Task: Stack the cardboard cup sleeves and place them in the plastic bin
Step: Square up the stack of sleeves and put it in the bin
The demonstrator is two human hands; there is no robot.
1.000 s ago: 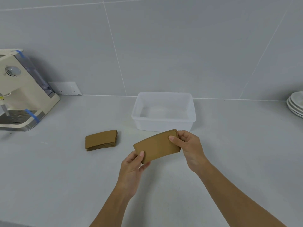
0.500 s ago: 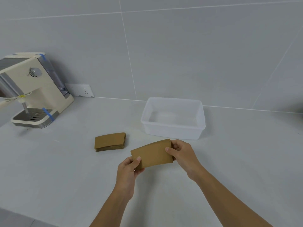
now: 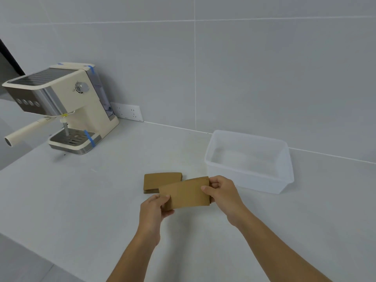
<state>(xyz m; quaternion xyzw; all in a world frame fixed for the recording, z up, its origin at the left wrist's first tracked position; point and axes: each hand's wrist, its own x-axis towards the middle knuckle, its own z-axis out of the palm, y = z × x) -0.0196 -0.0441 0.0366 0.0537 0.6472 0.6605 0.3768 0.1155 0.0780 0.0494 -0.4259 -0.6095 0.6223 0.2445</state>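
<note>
Both hands hold a flat brown stack of cardboard cup sleeves (image 3: 186,193) above the counter. My left hand (image 3: 155,209) pinches its lower left corner; my right hand (image 3: 220,192) grips its right end. Just behind it, partly covered by the held sleeves, a second pile of cup sleeves (image 3: 157,180) lies flat on the counter. The clear plastic bin (image 3: 249,181) stands to the right of the hands, with nothing visible inside it.
A cream espresso machine (image 3: 67,106) with blue tape strips stands at the back left, its portafilter handle sticking out to the left. A wall socket (image 3: 128,111) sits behind it. The counter's front edge runs across the lower left.
The view has swung left, so the bin now sits to the right. The held sleeves have come close to the pile on the counter and now overlap it in view.
</note>
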